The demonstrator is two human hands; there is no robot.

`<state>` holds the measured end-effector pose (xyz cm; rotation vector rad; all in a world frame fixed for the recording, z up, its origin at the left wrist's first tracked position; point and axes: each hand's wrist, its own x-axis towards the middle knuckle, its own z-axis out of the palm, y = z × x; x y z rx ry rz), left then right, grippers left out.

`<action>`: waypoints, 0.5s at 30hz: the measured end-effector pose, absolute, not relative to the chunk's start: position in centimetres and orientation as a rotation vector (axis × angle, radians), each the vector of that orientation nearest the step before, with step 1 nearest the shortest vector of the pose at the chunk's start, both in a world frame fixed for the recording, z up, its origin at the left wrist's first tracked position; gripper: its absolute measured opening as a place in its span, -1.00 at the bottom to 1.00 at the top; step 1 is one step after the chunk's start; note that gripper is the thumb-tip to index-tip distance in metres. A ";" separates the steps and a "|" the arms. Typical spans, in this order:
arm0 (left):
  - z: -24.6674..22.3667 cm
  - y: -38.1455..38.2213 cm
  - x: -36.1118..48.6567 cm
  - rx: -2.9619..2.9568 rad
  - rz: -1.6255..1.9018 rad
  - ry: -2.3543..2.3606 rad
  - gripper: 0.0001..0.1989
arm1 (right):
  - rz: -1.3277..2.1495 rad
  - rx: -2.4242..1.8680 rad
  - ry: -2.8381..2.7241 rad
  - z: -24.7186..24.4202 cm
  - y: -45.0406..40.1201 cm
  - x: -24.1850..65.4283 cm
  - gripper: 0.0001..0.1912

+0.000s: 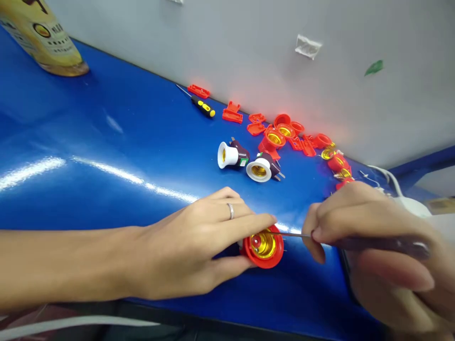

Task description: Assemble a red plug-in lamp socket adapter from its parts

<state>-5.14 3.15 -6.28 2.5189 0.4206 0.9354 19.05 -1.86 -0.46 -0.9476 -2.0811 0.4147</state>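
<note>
A glossy blue table (106, 118) slants across the view, with a grey wall (249, 38) behind it. A tall bottle with a yellow label (42, 42) lies at the far left corner. Along the wall are a small screwdriver with a yellow and black handle (202, 107) and a scattered row of red plastic parts (280, 135), some with brass sockets. Two white lamp holders (259, 169) with dark bases sit nearer, and a white cable (387, 177) runs at the right edge.

In the foreground, a red lamp holder (263, 247) sits at the table's near edge, its brass socket open toward the viewer. The left hand (192, 241), wearing a silver ring (231, 210), clamps it with the fingers wrapped around its rim. The right hand (366, 237) pinches a dark-handled screwdriver (384, 244), fingers closed on the handle. Its long axis lies nearly level, with the thin shaft pointing left into the socket's upper edge.
</note>
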 end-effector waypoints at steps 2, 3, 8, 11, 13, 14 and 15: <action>-6.5 3.1 -5.2 2.516 0.941 0.427 -0.69 | 0.461 -0.918 -2.094 -0.6 -1.7 19.1 -0.81; -6.5 3.1 -5.2 2.518 0.935 0.434 -0.68 | 0.466 -0.918 -2.087 -0.7 -1.7 19.1 -0.81; -6.7 2.9 -5.2 2.522 0.901 0.443 -0.68 | 0.410 -0.980 -2.058 -0.9 -1.9 19.0 -0.75; -6.8 2.9 -5.2 2.505 0.891 0.455 -0.70 | 0.430 -0.937 -2.102 -0.6 -1.9 18.8 -0.84; -6.9 2.9 -5.1 2.485 0.902 0.456 -0.68 | 0.454 -0.924 -2.120 -0.5 -2.0 18.8 -0.86; -6.8 2.9 -5.1 2.476 0.904 0.460 -0.68 | 0.438 -0.950 -2.111 -0.5 -2.1 18.9 -0.83; -6.8 2.9 -5.0 2.466 0.901 0.465 -0.67 | 0.420 -0.986 -2.104 -0.6 -2.3 19.0 -0.79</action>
